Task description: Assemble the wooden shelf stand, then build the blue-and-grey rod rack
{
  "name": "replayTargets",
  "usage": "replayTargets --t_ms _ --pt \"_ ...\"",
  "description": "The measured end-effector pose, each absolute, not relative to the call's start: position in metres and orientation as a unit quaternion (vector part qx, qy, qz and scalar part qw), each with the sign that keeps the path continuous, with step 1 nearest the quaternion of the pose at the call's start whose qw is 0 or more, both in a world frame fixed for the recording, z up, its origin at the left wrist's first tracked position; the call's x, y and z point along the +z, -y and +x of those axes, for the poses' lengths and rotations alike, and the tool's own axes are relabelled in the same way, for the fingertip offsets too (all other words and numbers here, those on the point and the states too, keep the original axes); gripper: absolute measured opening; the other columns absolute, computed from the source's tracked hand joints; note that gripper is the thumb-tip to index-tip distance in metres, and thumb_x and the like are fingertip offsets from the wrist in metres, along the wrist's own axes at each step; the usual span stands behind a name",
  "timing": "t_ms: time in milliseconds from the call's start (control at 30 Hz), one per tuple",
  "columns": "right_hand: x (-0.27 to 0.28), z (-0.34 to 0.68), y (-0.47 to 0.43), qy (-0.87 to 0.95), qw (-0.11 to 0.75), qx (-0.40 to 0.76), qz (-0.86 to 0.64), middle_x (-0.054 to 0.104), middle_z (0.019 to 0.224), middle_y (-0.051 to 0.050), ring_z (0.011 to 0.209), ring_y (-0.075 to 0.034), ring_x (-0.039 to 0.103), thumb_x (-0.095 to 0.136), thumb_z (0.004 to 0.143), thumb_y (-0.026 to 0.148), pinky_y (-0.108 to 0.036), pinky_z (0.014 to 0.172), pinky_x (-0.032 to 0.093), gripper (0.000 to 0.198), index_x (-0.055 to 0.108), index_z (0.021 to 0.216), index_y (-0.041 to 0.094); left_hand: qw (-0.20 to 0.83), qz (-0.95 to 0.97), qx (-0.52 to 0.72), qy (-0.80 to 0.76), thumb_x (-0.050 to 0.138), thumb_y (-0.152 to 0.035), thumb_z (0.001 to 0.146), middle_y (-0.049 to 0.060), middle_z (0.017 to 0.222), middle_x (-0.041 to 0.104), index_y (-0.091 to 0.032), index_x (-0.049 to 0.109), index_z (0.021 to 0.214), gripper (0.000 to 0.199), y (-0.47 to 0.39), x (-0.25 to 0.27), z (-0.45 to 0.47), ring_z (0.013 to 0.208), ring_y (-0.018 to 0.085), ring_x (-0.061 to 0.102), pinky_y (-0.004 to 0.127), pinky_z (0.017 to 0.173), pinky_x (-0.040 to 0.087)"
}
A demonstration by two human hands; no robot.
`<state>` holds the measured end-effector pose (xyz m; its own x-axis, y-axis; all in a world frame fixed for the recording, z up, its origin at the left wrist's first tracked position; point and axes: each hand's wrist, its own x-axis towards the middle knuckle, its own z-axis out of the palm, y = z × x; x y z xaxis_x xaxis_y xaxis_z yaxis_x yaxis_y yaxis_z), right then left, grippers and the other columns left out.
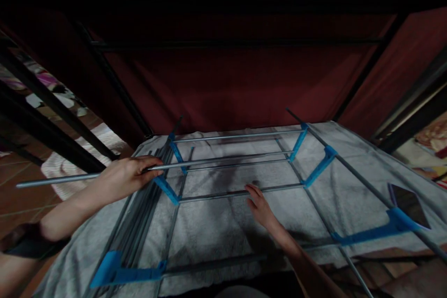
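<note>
My left hand (124, 176) is closed around a long grey metal tube (213, 161) that runs across the rack frame, its near end sticking out to the left. The frame is made of similar tubes joined by blue plastic brackets (317, 166). My right hand (261, 208) is over the middle of a lower crossbar (209, 196), fingers stretched out and fingertips at the bar. Whether they press on it I cannot tell. Another blue bracket (166, 189) stands just below my left hand.
Several loose tubes (139, 223) lie bundled along the frame's left side. A grey cloth (213, 228) covers the surface beneath. At the right lies a dark phone (410, 205). A red panel (230, 88) closes off the back, with dark bars (49, 125) on the left.
</note>
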<state>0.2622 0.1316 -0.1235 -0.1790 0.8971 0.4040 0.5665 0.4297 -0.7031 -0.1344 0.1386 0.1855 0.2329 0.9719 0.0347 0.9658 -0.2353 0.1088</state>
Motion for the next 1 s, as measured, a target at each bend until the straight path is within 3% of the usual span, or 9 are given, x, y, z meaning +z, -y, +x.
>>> replayTargets --t_ms 133,233,333,500,600,767,1000 --pt "-0.119 0.275 -0.137 0.612 0.501 0.327 -0.517 0.064 0.130 -0.013 0.121 -0.025 0.061 0.048 0.091 0.030 -0.047 0.104 0.050 0.041 0.060 0.129 0.021 0.045 0.827 0.006 -0.561 0.048 -0.051 0.089 0.001 0.116 0.073 -0.028 0.071 0.112 0.040 -0.162 0.186 -0.089 0.101 0.024 0.066 0.028 0.086 0.045" --pt "-0.107 0.288 -0.136 0.499 0.545 0.442 -0.509 0.067 0.126 -0.015 0.110 -0.026 0.067 0.055 0.089 0.038 -0.047 0.097 0.054 0.044 0.060 0.128 0.018 0.069 0.838 -0.003 -0.541 0.049 -0.052 0.088 0.004 0.103 0.074 -0.027 0.072 0.105 0.038 -0.179 0.185 -0.054 0.094 0.023 0.067 0.028 0.085 0.046" --pt "-0.088 0.301 -0.131 0.359 0.598 0.557 -0.451 0.069 0.124 -0.011 0.105 -0.023 0.069 0.065 0.084 0.036 -0.043 0.096 0.055 0.044 0.062 0.126 0.021 0.061 0.865 -0.027 -0.497 0.045 -0.050 0.092 0.005 0.093 0.073 -0.026 0.071 0.103 0.037 -0.192 0.181 -0.024 0.086 0.022 0.067 0.027 0.080 0.047" --pt "-0.065 0.324 -0.129 0.143 0.659 0.679 -0.291 0.075 0.108 -0.005 0.104 -0.019 0.070 0.071 0.080 0.025 -0.038 0.099 0.055 0.027 0.070 0.107 0.024 0.040 0.898 -0.080 -0.431 0.043 -0.040 0.096 0.005 0.091 0.073 -0.023 0.070 0.100 0.033 -0.207 0.163 0.006 0.080 0.020 0.067 0.027 0.073 0.047" --pt "-0.065 0.336 -0.133 0.080 0.672 0.686 -0.268 0.076 0.099 -0.005 0.102 -0.018 0.071 0.066 0.083 0.020 -0.036 0.098 0.057 0.017 0.071 0.099 0.023 0.055 0.894 -0.102 -0.432 0.045 -0.036 0.095 0.005 0.095 0.073 -0.024 0.070 0.103 0.029 -0.213 0.144 0.019 0.083 0.021 0.068 0.029 0.075 0.048" --pt "-0.077 0.347 -0.137 0.049 0.697 0.642 -0.314 0.075 0.093 -0.003 0.092 -0.015 0.073 0.066 0.084 0.017 -0.028 0.094 0.060 0.008 0.070 0.090 0.022 0.040 0.894 -0.121 -0.431 0.050 -0.026 0.092 0.008 0.111 0.073 -0.022 0.069 0.114 0.029 -0.215 0.112 0.031 0.102 0.023 0.067 0.032 0.091 0.047" --pt "-0.087 0.357 -0.141 0.039 0.704 0.621 -0.342 0.074 0.086 -0.002 0.083 -0.012 0.073 0.068 0.085 0.019 -0.025 0.088 0.061 0.003 0.068 0.088 0.020 0.039 0.901 -0.146 -0.407 0.051 -0.008 0.085 0.008 0.110 0.073 -0.021 0.072 0.106 0.033 -0.216 0.095 0.045 0.105 0.022 0.066 0.033 0.095 0.047"
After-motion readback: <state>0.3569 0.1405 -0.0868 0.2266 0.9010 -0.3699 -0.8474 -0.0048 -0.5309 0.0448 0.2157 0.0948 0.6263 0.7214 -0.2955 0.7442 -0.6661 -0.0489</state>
